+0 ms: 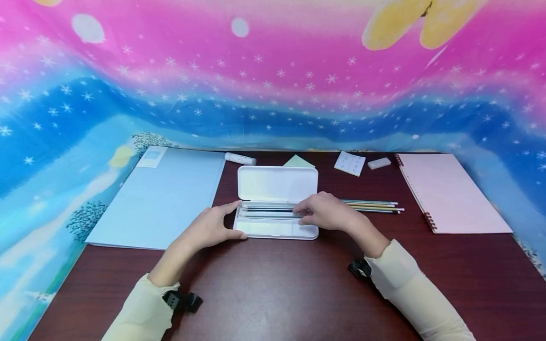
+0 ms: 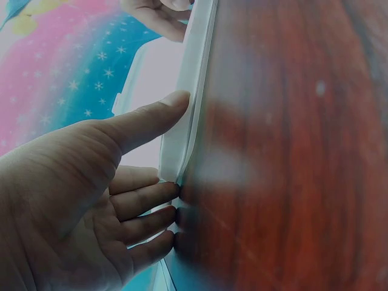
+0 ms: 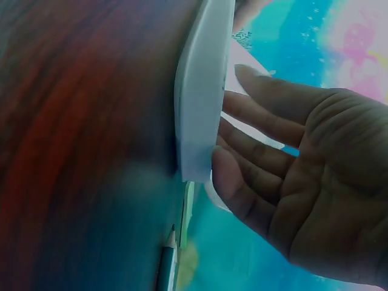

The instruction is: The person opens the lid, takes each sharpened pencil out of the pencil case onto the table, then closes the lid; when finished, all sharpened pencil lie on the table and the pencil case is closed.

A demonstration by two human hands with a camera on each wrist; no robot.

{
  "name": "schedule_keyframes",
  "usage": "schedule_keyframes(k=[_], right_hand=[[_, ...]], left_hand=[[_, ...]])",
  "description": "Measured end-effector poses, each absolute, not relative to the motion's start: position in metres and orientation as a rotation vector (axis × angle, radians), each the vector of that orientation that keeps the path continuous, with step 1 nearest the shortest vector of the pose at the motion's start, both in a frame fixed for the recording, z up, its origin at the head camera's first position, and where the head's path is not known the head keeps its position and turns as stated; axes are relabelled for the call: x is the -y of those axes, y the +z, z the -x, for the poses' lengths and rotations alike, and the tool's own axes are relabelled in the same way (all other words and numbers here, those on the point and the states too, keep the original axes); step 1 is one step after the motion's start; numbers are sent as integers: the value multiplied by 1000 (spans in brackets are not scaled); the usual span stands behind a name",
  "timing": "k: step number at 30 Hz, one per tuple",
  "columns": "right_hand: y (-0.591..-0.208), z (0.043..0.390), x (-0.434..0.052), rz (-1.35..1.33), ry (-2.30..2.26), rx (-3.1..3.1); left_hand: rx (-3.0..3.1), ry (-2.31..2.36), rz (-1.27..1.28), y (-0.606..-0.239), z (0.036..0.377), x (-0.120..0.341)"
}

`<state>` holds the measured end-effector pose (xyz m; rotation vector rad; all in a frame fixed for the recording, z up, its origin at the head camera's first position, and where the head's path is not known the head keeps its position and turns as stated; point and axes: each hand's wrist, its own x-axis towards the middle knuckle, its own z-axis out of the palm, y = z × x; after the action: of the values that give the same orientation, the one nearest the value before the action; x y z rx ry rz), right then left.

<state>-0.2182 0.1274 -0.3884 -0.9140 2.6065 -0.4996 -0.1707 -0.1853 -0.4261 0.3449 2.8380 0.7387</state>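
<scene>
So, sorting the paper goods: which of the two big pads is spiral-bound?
The pink notebook on the right, coils along its left edge; the blue pad has none.

Bare table [image 1: 273, 284] in front of the pencil case [image 1: 277, 182]; blue folder [image 1: 162, 194] left, loose pencils [image 1: 375, 206] right.

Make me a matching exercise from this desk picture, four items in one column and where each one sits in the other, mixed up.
1 pencil case
2 pink notebook
3 blue folder
4 eraser

a far left of the table
b far right of the table
c centre, between both hands
d back edge, just left of the notebook

Pairs: 1-c, 2-b, 3-a, 4-d
</scene>
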Motion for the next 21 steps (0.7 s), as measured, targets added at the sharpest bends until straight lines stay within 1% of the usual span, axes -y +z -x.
schedule_keyframes(k=[14,21], right_hand=[[-399,222,-125,956,-473,-2643],[-392,222,-135,977,-554,-2700]], left_hand=[[-2841,733,-340,-426,170,186],[-2844,733,-364,-426,171,186]])
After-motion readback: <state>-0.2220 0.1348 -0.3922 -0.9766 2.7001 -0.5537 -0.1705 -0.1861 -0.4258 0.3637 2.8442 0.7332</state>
